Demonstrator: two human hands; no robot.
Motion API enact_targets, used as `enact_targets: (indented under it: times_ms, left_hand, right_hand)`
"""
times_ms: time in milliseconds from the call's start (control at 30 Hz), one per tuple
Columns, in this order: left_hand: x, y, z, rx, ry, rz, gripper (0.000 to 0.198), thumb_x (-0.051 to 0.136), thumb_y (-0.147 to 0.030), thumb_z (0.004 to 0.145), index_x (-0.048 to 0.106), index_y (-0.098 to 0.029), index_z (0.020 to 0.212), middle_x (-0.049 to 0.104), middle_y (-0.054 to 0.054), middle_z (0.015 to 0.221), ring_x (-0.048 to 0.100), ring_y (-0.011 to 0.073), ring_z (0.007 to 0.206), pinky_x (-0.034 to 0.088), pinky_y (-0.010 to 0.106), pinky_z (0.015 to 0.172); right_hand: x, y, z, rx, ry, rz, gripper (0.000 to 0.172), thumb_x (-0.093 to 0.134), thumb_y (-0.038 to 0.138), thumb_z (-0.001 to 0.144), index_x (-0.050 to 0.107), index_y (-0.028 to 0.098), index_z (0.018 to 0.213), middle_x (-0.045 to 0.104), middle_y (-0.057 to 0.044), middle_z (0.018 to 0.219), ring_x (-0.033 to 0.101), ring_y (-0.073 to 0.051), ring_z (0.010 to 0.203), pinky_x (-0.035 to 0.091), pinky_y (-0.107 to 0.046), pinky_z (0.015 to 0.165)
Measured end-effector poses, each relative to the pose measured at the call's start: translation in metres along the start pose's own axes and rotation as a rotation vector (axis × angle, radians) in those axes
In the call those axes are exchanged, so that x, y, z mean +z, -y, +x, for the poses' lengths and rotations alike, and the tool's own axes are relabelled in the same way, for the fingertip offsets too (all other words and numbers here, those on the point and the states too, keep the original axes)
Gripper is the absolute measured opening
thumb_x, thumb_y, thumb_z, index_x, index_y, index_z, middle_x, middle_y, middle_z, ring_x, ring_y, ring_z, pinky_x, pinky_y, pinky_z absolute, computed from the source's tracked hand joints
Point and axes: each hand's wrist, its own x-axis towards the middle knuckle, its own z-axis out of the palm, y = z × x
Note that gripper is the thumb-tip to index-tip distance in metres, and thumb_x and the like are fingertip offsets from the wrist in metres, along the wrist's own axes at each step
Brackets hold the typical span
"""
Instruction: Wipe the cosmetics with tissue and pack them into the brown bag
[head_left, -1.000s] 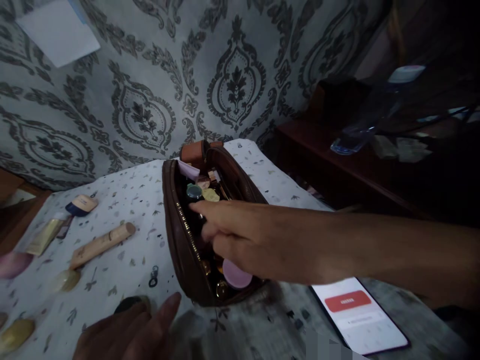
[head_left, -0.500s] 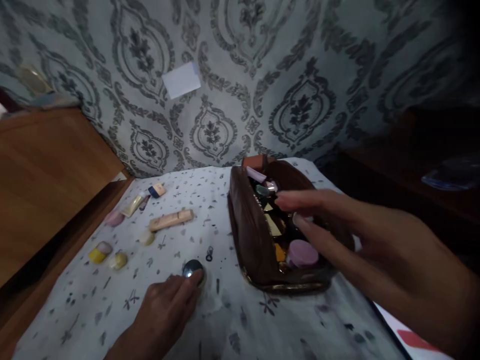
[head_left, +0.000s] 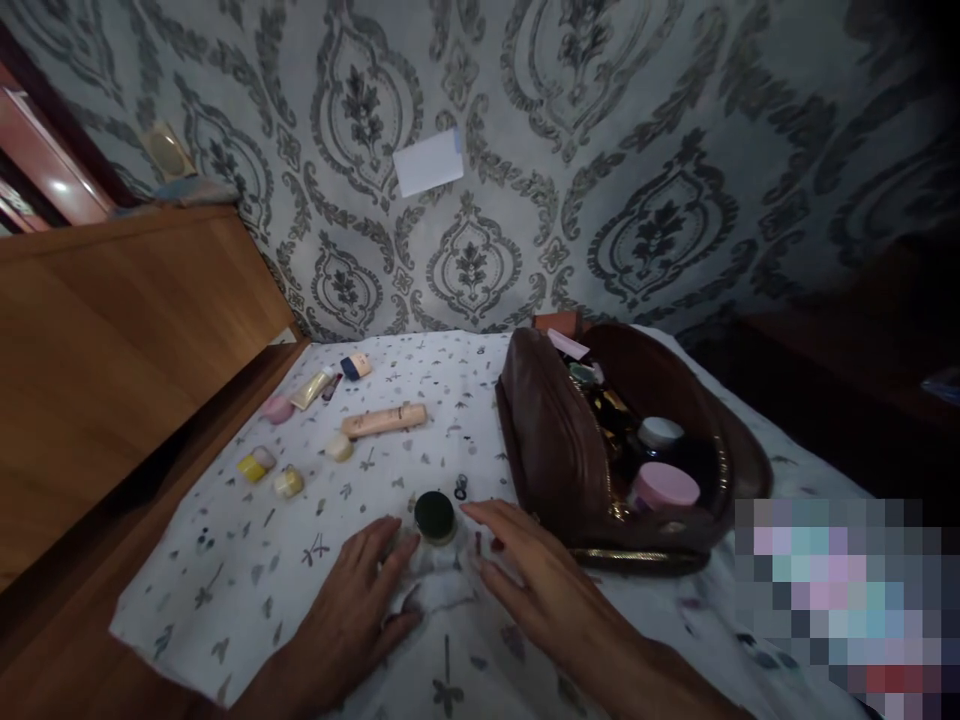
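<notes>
I have both hands low over the cloth, fingers parted and wide, with neither closed around anything. My left hand (head_left: 356, 590) sits to the left of a dark-lidded jar (head_left: 434, 516), its fingertips right beside it; from here I cannot tell whether they touch. My right hand (head_left: 544, 580) is on the jar's other side, its index fingertip near the lid. The jar stands on the printed cloth (head_left: 409, 460) between the two hands.

Just beyond my right hand I see a brown bag (head_left: 547, 420), unzipped, with a pink-lidded jar (head_left: 667, 487) and a silver-lidded jar (head_left: 660, 433) inside. Ahead and to the left lies a peach tube (head_left: 384, 419), a small cream-coloured item (head_left: 339, 446) just beside its near end. Farther left I make out two small yellow items (head_left: 288, 482), a pink item (head_left: 277, 408), a gold tube (head_left: 311, 389) and a navy-and-beige item (head_left: 355, 366). Behind everything rises a patterned wall (head_left: 472, 260) bearing a white paper (head_left: 430, 163).
</notes>
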Motion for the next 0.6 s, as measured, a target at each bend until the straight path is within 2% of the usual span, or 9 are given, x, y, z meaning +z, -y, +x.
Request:
enact_targets:
  times_ms: [67, 133, 200, 267, 333, 467, 533, 600]
  left_hand:
    - [0.000, 0.001, -0.004, -0.009, 0.041, 0.005, 0.055, 0.059, -0.035, 0.091, 0.039, -0.022, 0.140, 0.050, 0.019, 0.135, 0.050, 0.0345, 0.124, 0.053, 0.055, 0.093]
    - [0.000, 0.003, -0.008, -0.032, 0.080, 0.006, 0.045, 0.059, -0.031, 0.091, 0.046, -0.023, 0.132, 0.053, 0.016, 0.129, 0.055, 0.0327, 0.115, 0.054, 0.052, 0.088]
    - [0.000, 0.005, -0.010, -0.074, 0.111, -0.012, 0.024, 0.050, -0.022, 0.094, 0.054, -0.022, 0.118, 0.058, 0.011, 0.113, 0.059, 0.0271, 0.100, 0.056, 0.045, 0.081]
    - [-0.003, 0.008, -0.010, -0.098, 0.098, -0.049, 0.018, 0.040, -0.016, 0.096, 0.056, -0.020, 0.103, 0.060, 0.007, 0.098, 0.059, 0.0225, 0.087, 0.055, 0.039, 0.075]
    - [-0.009, 0.011, -0.004, -0.101, 0.043, -0.107, 0.019, 0.037, -0.017, 0.098, 0.056, -0.020, 0.096, 0.059, 0.005, 0.092, 0.059, 0.0202, 0.083, 0.053, 0.034, 0.071]
    - [-0.018, 0.010, 0.025, -0.056, -0.172, -0.238, 0.016, 0.040, -0.021, 0.099, 0.055, -0.022, 0.105, 0.060, 0.004, 0.096, 0.060, 0.0175, 0.088, 0.052, 0.029, 0.075]
    - [-0.010, 0.007, 0.043, -0.025, -0.225, -0.287, 0.016, 0.042, -0.023, 0.099, 0.055, -0.023, 0.108, 0.060, 0.005, 0.103, 0.060, 0.0189, 0.096, 0.053, 0.030, 0.081]
    - [0.006, 0.003, 0.059, -0.006, -0.236, -0.327, 0.017, 0.044, -0.026, 0.097, 0.056, -0.022, 0.108, 0.060, 0.008, 0.111, 0.060, 0.0222, 0.105, 0.053, 0.036, 0.088]
  right_hand:
    - [0.015, -0.004, 0.010, 0.048, 0.042, -0.002, 0.045, 0.053, 0.022, 0.087, 0.055, 0.016, 0.132, 0.059, -0.015, 0.133, 0.054, -0.029, 0.126, 0.046, -0.047, 0.106]
    - [0.028, -0.007, 0.019, 0.086, 0.066, 0.005, 0.052, 0.057, 0.019, 0.083, 0.052, 0.013, 0.134, 0.056, -0.017, 0.135, 0.050, -0.030, 0.129, 0.041, -0.048, 0.109]
    - [0.038, -0.008, 0.027, 0.118, 0.069, 0.023, 0.054, 0.059, 0.017, 0.080, 0.052, 0.011, 0.133, 0.055, -0.017, 0.134, 0.049, -0.030, 0.127, 0.039, -0.047, 0.110]
    - [0.046, -0.008, 0.031, 0.149, 0.051, 0.042, 0.050, 0.060, 0.015, 0.078, 0.055, 0.009, 0.128, 0.056, -0.018, 0.129, 0.049, -0.030, 0.125, 0.039, -0.046, 0.109]
    - [0.051, -0.007, 0.031, 0.185, 0.011, 0.052, 0.048, 0.059, 0.010, 0.077, 0.057, 0.009, 0.124, 0.058, -0.017, 0.125, 0.049, -0.030, 0.122, 0.039, -0.045, 0.108]
    - [0.061, -0.008, 0.024, 0.178, -0.098, 0.158, 0.054, 0.059, 0.004, 0.071, 0.057, 0.012, 0.125, 0.061, -0.014, 0.120, 0.052, -0.026, 0.116, 0.041, -0.042, 0.104]
    - [0.067, -0.011, 0.020, 0.160, -0.165, 0.255, 0.049, 0.063, 0.006, 0.070, 0.062, 0.015, 0.118, 0.063, -0.010, 0.115, 0.054, -0.026, 0.113, 0.041, -0.041, 0.103]
    - [0.072, -0.016, 0.018, 0.165, -0.232, 0.317, 0.044, 0.067, 0.009, 0.067, 0.064, 0.017, 0.110, 0.065, -0.007, 0.111, 0.058, -0.024, 0.107, 0.043, -0.039, 0.100]
